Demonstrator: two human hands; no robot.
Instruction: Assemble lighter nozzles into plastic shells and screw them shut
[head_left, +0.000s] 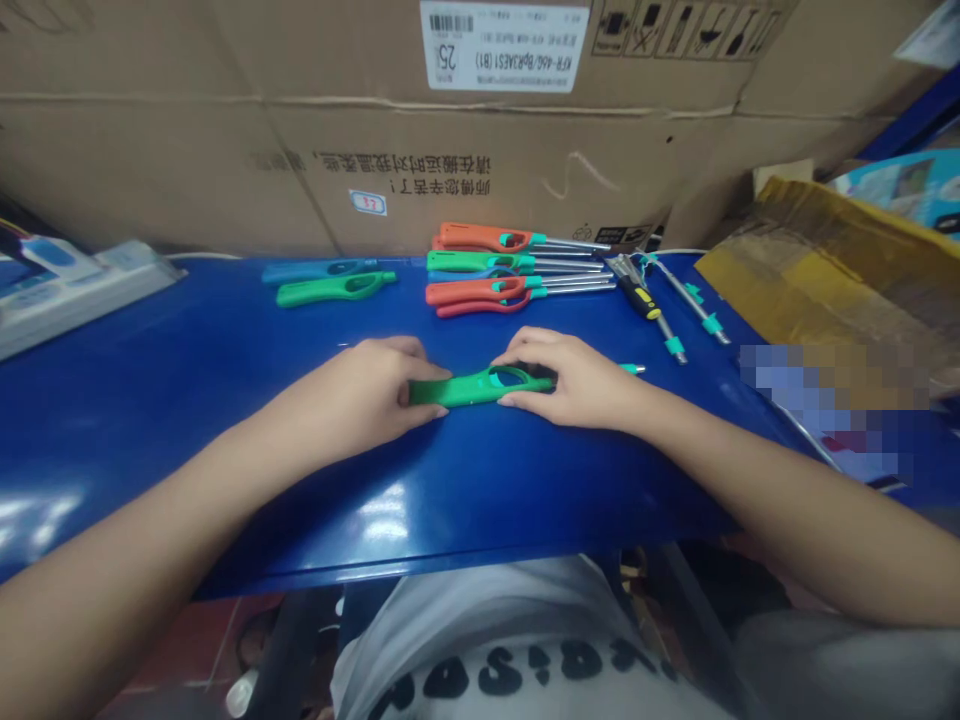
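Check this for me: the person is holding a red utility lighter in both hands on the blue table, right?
Not quite: the utility lighter is green, not red, as the head view shows. The rest stands: the left hand and right hand hold it on the blue table.

Large brown cardboard cartons [225,130] with a white barcode label [504,45] form a wall behind a glossy blue desk [150,350] showing white patches of reflected light. Crumpled yellow-brown packaging [817,270] lies at right; a red floor [202,640] shows below.
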